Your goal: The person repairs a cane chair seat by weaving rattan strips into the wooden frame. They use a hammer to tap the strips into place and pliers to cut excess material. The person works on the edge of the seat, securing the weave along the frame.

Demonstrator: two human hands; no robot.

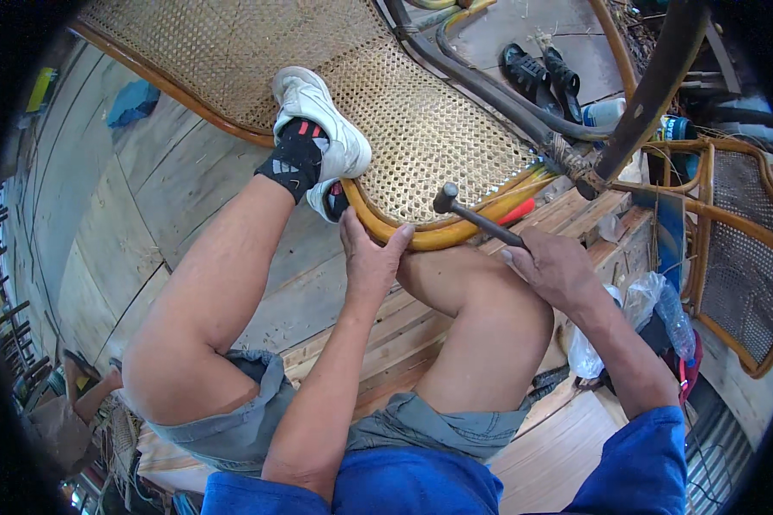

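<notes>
A woven cane panel (421,142) with an open mesh is set in a bent rattan frame (445,237) across the upper middle. My left hand (371,257) is closed on the near curve of that frame, thumb on the upper side and fingers by its left edge. In my right hand (558,270) is the handle of a hammer (481,221), its small dark head over the cane near the frame's inner edge. Whether the head touches the cane I cannot tell. Pale loose strands (528,182) stick out along the panel's right corner.
My white shoe (322,124) rests on the panel. Thick dark poles (524,120) bound together cross at upper right. A red-orange handle (517,211) lies beside the frame, on wooden slats. Black sandals (541,79), plastic bags (648,300) and another rattan piece (739,249) stand right.
</notes>
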